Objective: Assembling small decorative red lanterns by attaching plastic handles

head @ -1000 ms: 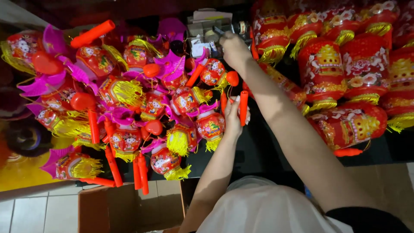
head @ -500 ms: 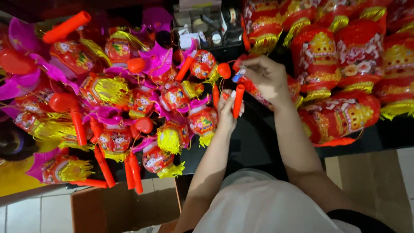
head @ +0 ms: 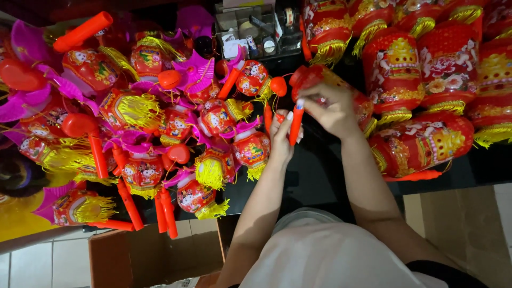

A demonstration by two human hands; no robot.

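A smooth orange plastic stick (head: 295, 124) is pinched by both the left hand (head: 281, 140) and right hand (head: 329, 110).

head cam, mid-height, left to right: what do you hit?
Red heart piece → small lantern with yellow tassel → left hand → orange stick → right hand → big red lantern lying sideways.

bench (head: 320, 176): black, glossy
floor (head: 32, 264): pale tiles, left of cardboard box (head: 154, 256)
light: bright, indoor

Both forearms reach forward, left hand (head: 281, 140) and right hand (head: 328, 109) meeting, fingers curled closed.
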